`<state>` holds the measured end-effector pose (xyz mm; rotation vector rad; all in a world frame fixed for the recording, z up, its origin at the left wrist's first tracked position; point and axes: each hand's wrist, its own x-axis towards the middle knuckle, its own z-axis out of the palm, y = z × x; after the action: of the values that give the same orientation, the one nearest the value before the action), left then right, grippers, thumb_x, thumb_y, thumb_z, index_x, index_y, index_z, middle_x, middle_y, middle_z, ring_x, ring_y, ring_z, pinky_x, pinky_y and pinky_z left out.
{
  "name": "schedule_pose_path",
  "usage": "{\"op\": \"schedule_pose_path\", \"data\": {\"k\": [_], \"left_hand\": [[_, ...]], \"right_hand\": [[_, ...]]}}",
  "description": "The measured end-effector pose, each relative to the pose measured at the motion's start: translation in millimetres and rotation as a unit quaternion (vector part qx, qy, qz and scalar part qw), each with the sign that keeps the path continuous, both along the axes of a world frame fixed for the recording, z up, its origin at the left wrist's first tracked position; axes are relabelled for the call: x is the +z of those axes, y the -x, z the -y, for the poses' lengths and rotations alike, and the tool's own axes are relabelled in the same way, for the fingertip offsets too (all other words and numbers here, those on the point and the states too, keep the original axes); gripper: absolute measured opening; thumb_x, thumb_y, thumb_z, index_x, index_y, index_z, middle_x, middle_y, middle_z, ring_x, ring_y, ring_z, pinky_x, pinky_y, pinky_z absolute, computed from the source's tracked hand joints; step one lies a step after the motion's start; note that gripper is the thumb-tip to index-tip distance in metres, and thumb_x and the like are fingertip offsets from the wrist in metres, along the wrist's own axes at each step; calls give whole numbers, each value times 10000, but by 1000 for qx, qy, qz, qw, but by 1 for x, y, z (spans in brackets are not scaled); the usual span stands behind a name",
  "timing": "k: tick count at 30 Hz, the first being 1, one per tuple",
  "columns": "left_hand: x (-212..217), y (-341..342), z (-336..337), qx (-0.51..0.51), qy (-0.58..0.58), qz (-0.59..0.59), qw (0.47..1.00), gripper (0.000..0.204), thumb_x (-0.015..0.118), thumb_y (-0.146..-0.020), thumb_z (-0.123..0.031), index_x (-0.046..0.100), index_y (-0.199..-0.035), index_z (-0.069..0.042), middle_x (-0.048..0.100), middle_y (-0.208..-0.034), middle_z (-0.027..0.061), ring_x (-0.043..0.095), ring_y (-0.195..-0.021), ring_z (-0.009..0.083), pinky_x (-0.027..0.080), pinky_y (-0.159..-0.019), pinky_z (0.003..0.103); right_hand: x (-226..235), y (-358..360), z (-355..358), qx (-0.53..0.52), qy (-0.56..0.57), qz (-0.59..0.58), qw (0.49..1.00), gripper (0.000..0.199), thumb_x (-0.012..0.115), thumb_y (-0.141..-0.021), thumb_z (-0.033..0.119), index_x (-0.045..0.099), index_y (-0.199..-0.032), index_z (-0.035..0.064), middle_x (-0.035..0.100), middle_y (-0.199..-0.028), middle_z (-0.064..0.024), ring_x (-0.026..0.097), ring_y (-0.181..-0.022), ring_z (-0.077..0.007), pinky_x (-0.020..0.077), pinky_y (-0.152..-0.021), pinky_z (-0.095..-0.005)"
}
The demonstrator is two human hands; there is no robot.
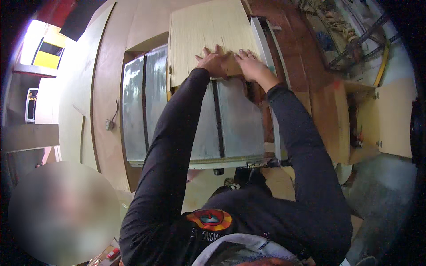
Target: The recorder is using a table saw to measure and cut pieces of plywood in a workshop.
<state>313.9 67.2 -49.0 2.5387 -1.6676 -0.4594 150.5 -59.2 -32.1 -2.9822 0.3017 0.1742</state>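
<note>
A pale plywood panel (208,26) lies on a grey metal machine table (239,128) with dark slots running along it. My left hand (214,63) rests on the panel close to its near edge, fingers spread and pressing flat. Beside it, my right hand (254,68) also lies on the panel with its fingers stretched out, near the right edge. A light metal fence (262,40) runs along the panel's right side. Neither hand is wrapped round anything. A gap beside the table's right part shows under my right wrist, its inside partly hidden.
Wide wooden boards (105,88) flank the table on the left, with a small grey object with a cord (109,124) on one. At right stand a reddish-brown board surface (290,48) and an open wooden cabinet (361,119). A rail (204,165) crosses the table's front.
</note>
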Motion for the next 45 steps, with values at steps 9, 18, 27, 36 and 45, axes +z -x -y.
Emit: {"op": "schedule_pose_path", "data": {"k": [9,18,27,36,45], "left_hand": [[-30,-49,24,35,22,5,999,762,713,-755,-404,405,-1447,-326,164,-1590,118,156,-1381,568,209,-993,803],[31,-2,48,36,38,25,998,665,656,-772,-282,463,-1407,-229,448,-1417,152,370,-1337,448,346,-991,702],[143,-63,-26,-17,325,322,889,239,589,-804,-169,635,-1037,-174,688,-937,54,672,-900,260,506,-845,405],[199,5,-234,73,412,377,826,187,602,-796,-93,649,-972,-135,696,-1015,0,660,-952,207,477,-854,386],[160,101,-575,281,324,469,772,313,657,-789,-29,675,-1090,-114,695,-1117,34,640,-1064,232,464,-919,404]], "right_hand": [[-9,-43,22,-43,8,70,997,614,526,-868,46,371,-1453,149,322,-1534,-98,334,-1390,-365,326,-1106,-506],[-26,-49,68,-73,236,167,954,459,514,-904,124,447,-1354,62,524,-1309,-210,537,-1208,-358,469,-982,-442],[143,-65,15,60,45,369,926,189,437,-853,23,597,-951,4,654,-970,-200,634,-977,-367,517,-841,-453],[220,-17,-175,181,81,398,895,325,484,-844,20,633,-1132,30,650,-1167,-135,620,-1088,-309,511,-921,-388],[183,-20,-463,442,-36,419,792,335,560,-829,134,636,-1108,-34,665,-1100,-190,633,-1066,-334,508,-938,-411]]}}
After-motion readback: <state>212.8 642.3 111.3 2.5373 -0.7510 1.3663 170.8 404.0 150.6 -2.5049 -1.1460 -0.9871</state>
